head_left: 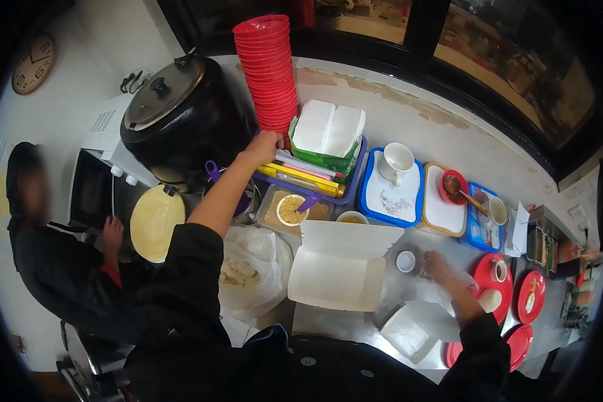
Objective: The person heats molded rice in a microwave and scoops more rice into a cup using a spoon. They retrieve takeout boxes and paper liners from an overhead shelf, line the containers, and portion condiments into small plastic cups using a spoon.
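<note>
Biggest thing on my feed: a black cooker (181, 114), lid on, beyond the left forearm. I judge it heavy.

Next, a tall stack of red bowls (264, 74) near the wall, nested and slightly tilted. Thin plastic, I'd guess: light singly, slick, top-heavy together. Best hold is low, with a palm around the side.

Blue tray (357, 175), packed with papers and packets. The left hand (264, 146) is over its far left end, at the foot of the stack. Fingers look curled, back of the hand toward me; I can't make out whether they grip anything.

Open box (338, 281), center of the counter, lid hinged back, no hand on it. Reads to me as thin card: light, fairly stiff at the folds, easily crushed. I'd take it by opposite side walls and leave the lid flap alone.

Second box (409, 331), nearer the body and to the right, partly under the right forearm. Likely the same card, same side hold.

Right hand (439, 268), fingers pointing down at the counter beside some clear plastic. Too blurred for me to say if it pinches any.

Smallest: a white cup (405, 261), just left of those fingers, apart from them. Probably light and easily tipped; rim pinch.
</note>
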Tool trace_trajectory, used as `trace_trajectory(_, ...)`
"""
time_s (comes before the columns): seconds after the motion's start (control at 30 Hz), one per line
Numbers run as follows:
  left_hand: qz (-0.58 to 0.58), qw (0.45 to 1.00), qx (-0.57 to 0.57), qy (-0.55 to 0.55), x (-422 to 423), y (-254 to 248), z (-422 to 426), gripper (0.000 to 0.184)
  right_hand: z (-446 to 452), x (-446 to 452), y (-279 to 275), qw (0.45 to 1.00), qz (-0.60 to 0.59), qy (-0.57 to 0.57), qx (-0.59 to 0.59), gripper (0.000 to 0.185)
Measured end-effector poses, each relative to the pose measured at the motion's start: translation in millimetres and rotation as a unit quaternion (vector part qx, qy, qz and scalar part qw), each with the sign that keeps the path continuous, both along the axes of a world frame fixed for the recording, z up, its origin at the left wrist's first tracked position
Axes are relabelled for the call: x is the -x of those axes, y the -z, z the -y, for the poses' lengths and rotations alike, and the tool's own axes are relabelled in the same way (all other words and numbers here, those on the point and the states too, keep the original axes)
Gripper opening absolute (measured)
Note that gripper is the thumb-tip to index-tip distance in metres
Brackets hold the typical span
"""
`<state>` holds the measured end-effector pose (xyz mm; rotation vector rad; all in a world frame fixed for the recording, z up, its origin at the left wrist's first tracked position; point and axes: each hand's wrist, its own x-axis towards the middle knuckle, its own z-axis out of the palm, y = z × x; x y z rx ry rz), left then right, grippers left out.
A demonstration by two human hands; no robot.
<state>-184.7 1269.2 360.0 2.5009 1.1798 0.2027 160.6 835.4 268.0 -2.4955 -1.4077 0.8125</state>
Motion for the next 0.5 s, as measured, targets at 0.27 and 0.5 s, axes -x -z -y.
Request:
trace_trajectory(0.27,-0.275,0.954,0.098,-0.067,1.7,-20.5,-23.2,0.032,-4.5,2.2,-25.8,0.985,0.002,-0.157,0.072,0.014)
trace_trajectory(0.5,-0.34,0.937,0.057,0.044,10.0,18.5,-47.7,0.053,-8.0,36.6,-91.3,0.993,0.002,-0.077,-0.092,0.019)
